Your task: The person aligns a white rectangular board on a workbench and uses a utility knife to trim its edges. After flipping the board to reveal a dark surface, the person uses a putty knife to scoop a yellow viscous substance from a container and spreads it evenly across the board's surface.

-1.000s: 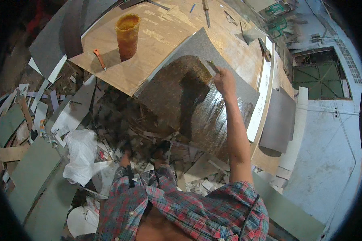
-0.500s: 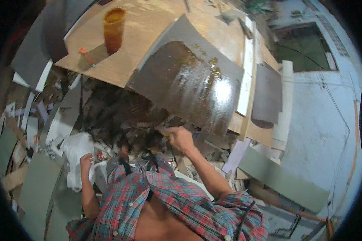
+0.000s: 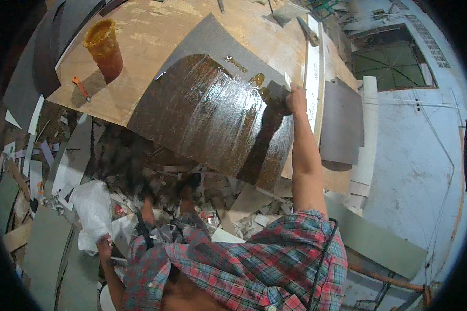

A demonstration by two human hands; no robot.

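Note:
My right hand (image 3: 296,100) grips a small pale spreader (image 3: 287,81) at the far right edge of a dark grey sheet (image 3: 205,39). Wet brown glue (image 3: 192,103) covers much of that sheet in shiny streaks. Thicker amber blobs (image 3: 257,79) lie on its bare far strip, close to the spreader. The sheet lies tilted on a wooden board, its near edge reaching past the board. Down at my left side hangs my left hand (image 3: 104,243), fingers curled, beside a white plastic bag (image 3: 92,202); nothing shows in it.
An amber glue-coated container (image 3: 106,54) and an orange-handled cutter (image 3: 81,88) stand on the wooden board (image 3: 135,36) at left. A white strip (image 3: 312,67) and another dark sheet (image 3: 341,122) lie to the right. Offcuts (image 3: 244,212) litter the floor around my feet.
My right hand has moved with the spreader from in front of my body up to the sheet's far right edge. More of the sheet is now streaked with glue. My left hand has lowered slightly.

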